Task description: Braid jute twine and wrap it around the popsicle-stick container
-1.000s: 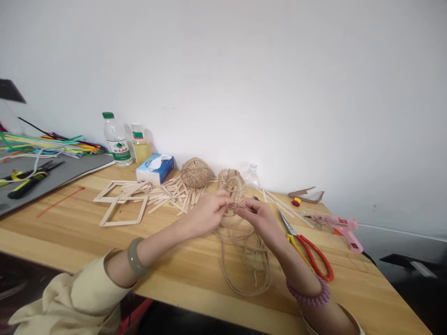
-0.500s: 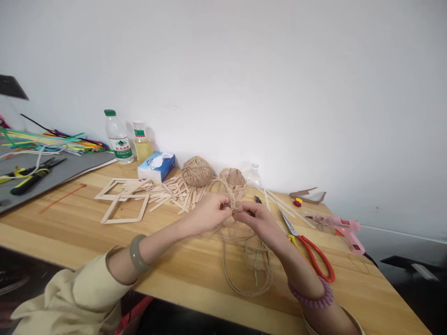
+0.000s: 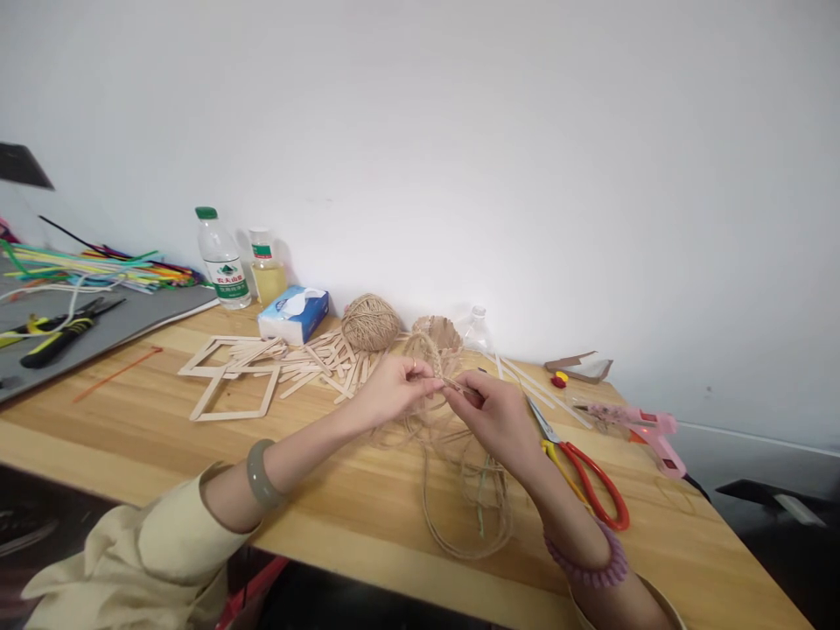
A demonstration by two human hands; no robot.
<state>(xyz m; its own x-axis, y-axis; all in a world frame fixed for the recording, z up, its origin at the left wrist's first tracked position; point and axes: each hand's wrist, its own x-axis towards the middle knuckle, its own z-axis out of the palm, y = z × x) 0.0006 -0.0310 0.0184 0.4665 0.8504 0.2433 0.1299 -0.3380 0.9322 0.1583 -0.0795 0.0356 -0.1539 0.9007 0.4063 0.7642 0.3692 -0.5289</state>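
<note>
My left hand (image 3: 403, 385) pinches the lower end of a braided length of jute twine (image 3: 434, 352), which arches up and back above the fingers. Facing it, my right hand (image 3: 489, 411) has its fingers closed on loose strands of the same twine. The two hands almost touch, thumb tips close together. From them, long strands (image 3: 426, 499) hang down and loop over the tabletop, with a thin green strand (image 3: 481, 499) among them. Right behind the braid stands a small cup-shaped holder of wooden pieces (image 3: 446, 332). Exactly how the strands cross between the fingertips is hidden.
Behind my left hand are a twine ball (image 3: 371, 323), loose craft sticks (image 3: 328, 354) and stick frames (image 3: 233, 394). Red-handled scissors (image 3: 594, 481) and a pink glue gun (image 3: 647, 426) lie right. A tissue pack (image 3: 294, 313), bottle (image 3: 223, 262) and pliers (image 3: 62, 339) are left.
My right hand has turned and shifted slightly right, drawing strands sideways. My left fingers have moved to a thumb-forward pinch at the braid's end.
</note>
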